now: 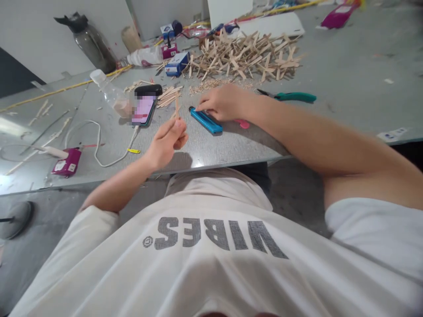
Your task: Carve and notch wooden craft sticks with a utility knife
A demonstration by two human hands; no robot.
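Upright in my left hand [172, 136] is a thin wooden craft stick [176, 105], pinched between thumb and fingertips just above the table. My right hand [224, 103] reaches over a blue, long, narrow tool [206, 121] that looks like a box cutter and lies on the table. The index fingertip rests at the tool's far end; the other fingers are spread along its right side, not wrapped round it. Behind my left hand lies a bunch of loose craft sticks [168, 96]. Small wood chips [211, 86] are scattered beyond my right hand.
A large heap of joined craft sticks [244, 57] covers the back middle. Green-handled pliers [294, 97] lie right of my forearm. A phone [143, 110] on a white cable [97, 145], a plastic bottle [114, 97] and a magenta box [66, 163] are at left.
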